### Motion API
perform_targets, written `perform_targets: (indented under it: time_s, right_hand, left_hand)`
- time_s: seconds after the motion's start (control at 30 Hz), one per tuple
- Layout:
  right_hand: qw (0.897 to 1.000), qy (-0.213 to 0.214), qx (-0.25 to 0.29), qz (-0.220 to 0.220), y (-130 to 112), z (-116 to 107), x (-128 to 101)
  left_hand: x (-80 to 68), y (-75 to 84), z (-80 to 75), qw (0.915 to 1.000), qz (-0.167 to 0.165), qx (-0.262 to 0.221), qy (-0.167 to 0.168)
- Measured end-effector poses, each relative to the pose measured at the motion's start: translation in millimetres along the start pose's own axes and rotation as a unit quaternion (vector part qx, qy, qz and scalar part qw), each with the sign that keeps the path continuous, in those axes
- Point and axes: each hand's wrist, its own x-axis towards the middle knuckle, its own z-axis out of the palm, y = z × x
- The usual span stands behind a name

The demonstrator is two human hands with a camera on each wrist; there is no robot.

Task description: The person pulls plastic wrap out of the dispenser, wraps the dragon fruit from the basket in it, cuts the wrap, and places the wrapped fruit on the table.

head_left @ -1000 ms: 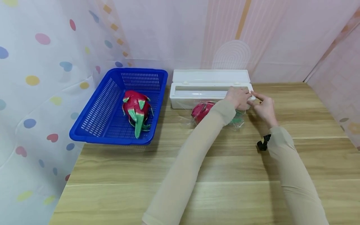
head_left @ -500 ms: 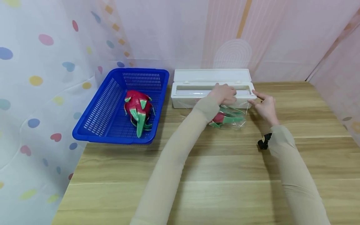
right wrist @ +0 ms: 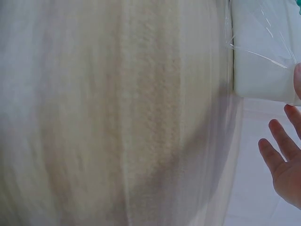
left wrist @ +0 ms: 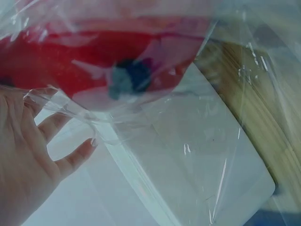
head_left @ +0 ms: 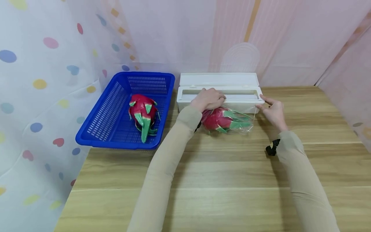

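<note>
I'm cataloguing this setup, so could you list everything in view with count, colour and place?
Basket: one, blue, on the table's left
Unwrapped dragon fruit: one, red and green, in the basket
Film-covered dragon fruit: one, red and green, before the box
Film: count unclear, clear, over that fruit and the box front
Box: one, white, lid open, right of the basket
Roll-like piece: one, white, inside the box
Table: one, wood-toned, beneath everything
Backdrop cloth: count unclear, pale, patterned, behind and beside the table
Wrist gear: two, black, at the wrists
Sleeves: two, beige, on the arms
Left hand: one, bare, at the box's front
Right hand: one, bare, pinching the box's right end
</note>
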Motion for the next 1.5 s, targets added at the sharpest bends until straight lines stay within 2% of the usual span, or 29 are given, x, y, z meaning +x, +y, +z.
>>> perform_targets:
  time_s: [0.23, 0.37, 0.6, 0.73, 0.87, 1.03, 1.33, 1.5]
  right_hand:
    - [1.0, -0.003, -0.007, 0.005, -1.6, 4.5, -0.6]
    - [1.0, -0.003, 0.011, -0.001, -1.5, 4.8, 0.1]
    - [1.0, 0.007, 0.01, -0.012, 0.5, 1.9, 1.7]
    - [1.0, 0.003, 0.012, -0.005, -0.5, 2.2, 1.8]
    - [1.0, -0.001, 0.02, -0.003, -1.5, 3.1, 2.1]
    - [0.999, -0.006, 0.038, -0.006, -2.5, 3.2, 3.5]
    - [0.998, -0.022, 0.058, 0.009, 1.0, 0.6, 3.4]
    - [0.996, -0.037, 0.078, 0.019, 2.1, -0.8, 1.0]
  left_hand:
    - [-8.8, -7.4, 3.0, 0.9993, -0.016, 0.008, 0.031]
    - [-19.1, -17.0, 2.2, 0.9976, -0.039, 0.011, 0.056]
    - [-41.8, -36.9, -2.5, 0.9869, -0.135, 0.029, 0.083]
    - [-55.4, -45.4, -4.9, 0.9775, -0.194, 0.03, 0.076]
    - [-64.2, -53.1, -4.2, 0.9715, -0.224, 0.029, 0.07]
    - [-69.6, -63.1, -1.7, 0.9711, -0.224, 0.012, 0.081]
    - [-67.6, -76.3, -0.4, 0.9769, -0.165, -0.008, 0.136]
    - [-58.9, -78.5, 2.4, 0.9826, -0.139, -0.005, 0.123]
